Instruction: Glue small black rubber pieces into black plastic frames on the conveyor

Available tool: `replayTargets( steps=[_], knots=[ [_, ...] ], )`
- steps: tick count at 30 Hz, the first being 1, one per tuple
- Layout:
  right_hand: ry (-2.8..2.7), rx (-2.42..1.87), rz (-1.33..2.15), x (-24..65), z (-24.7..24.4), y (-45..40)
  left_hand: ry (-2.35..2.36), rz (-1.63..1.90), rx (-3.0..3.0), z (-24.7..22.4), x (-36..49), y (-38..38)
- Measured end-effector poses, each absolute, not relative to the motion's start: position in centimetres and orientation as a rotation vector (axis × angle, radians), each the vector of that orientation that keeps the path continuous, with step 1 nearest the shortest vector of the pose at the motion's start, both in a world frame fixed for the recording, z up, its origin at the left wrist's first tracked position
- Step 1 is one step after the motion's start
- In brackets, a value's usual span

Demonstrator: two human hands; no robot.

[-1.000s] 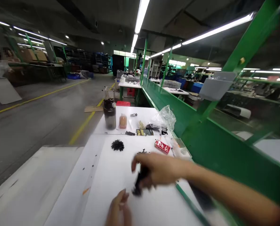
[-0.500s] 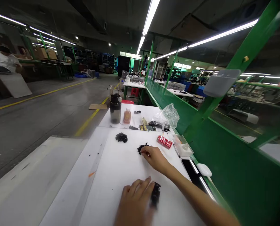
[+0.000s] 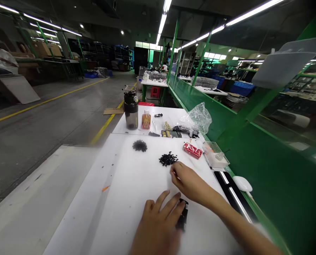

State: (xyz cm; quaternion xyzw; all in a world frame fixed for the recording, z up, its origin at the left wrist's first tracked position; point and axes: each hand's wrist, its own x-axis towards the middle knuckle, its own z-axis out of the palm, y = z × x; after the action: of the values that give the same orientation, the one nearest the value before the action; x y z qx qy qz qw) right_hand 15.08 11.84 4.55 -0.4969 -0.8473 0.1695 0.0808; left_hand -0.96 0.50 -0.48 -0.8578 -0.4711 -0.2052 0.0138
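Observation:
My left hand (image 3: 160,221) lies at the bottom centre of the white table (image 3: 126,184), its fingers spread, with fingertips on a black part (image 3: 183,215). Beyond it, my right hand (image 3: 185,179) is closed in a pinch beside a pile of small black pieces (image 3: 168,159); whatever is between its fingertips is too small or hidden to name. A second pile of small dark pieces (image 3: 139,145) lies farther left.
A dark bottle (image 3: 131,111) and an orange drink bottle (image 3: 146,120) stand at the back. To the right are a red packet (image 3: 192,150), a clear box (image 3: 216,157) and a black phone-like object (image 3: 233,193). A green partition (image 3: 271,177) borders the right side.
My right hand has drawn back from the near pile, which now shows more fully. My left hand remains at the black part, its fingers more spread. The camera view has shifted.

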Motion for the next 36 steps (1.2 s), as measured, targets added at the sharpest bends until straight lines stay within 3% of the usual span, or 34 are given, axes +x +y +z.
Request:
replayTargets(
  steps=[4, 8, 11, 19, 26, 31, 36],
  knots=[
    [-2.264, -1.609, 0.587, 19.8, 1.4, 5.3, -1.415, -0.637, -2.645, -0.2, -0.8, 0.5],
    [-1.970, -1.729, 0.378, 20.2, -2.3, 0.9, -1.393, -0.657, -2.633, 0.2, -0.8, 0.4],
    [-1.879, -1.740, 0.331, 20.1, -2.2, 0.6, -1.389, -0.678, -2.626, 0.5, -0.9, 0.3],
    [-1.923, -1.670, 0.945, 23.0, 1.9, 2.7, -1.436, -1.041, -2.728, 0.6, -1.1, -0.5],
    [-2.167, -1.585, 0.839, 22.7, 2.1, 2.9, -1.471, -1.055, -2.805, 0.2, -0.9, -0.7],
    [-2.249, -1.293, 0.887, 21.4, 2.5, 0.4, -1.488, -1.099, -2.831, 0.0, -0.9, -0.9],
    [-2.500, -1.189, 0.450, 19.6, 1.4, -1.5, -1.502, -1.261, -2.789, -0.2, -0.8, -0.8]
  ],
)
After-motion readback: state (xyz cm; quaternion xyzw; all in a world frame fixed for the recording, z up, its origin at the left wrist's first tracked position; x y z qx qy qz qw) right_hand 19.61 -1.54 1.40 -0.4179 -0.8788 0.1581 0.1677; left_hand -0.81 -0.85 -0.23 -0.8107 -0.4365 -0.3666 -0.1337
